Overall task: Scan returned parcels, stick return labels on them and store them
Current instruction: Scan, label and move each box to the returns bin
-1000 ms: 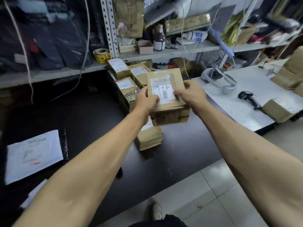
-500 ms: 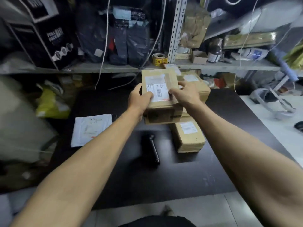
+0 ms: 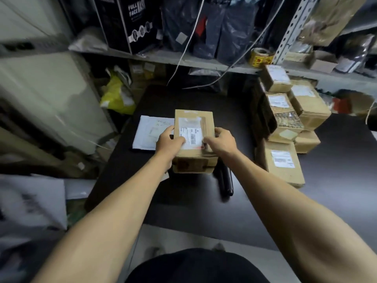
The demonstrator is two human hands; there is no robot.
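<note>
I hold a brown cardboard parcel (image 3: 193, 123) with both hands over the middle of the black table (image 3: 183, 201). A white barcode label (image 3: 191, 135) lies on its top face. My left hand (image 3: 168, 142) grips the parcel's left edge, thumb on the label. My right hand (image 3: 221, 141) grips the right edge, thumb near the label's lower right corner. A second brown box (image 3: 193, 164) sits directly under the held one; whether they touch is unclear.
A stack of labelled brown parcels (image 3: 285, 119) fills the table's right side. A white mailer bag (image 3: 151, 131) lies left of my hands. A black cylindrical object (image 3: 225, 180) lies on the table by my right wrist. Shelves behind hold a yellow tape roll (image 3: 260, 57) and dark bags.
I have turned left with the parcel; it has moved from beside the stack of boxes to the table's middle, near the white mailer. Both hands keep their grip.
</note>
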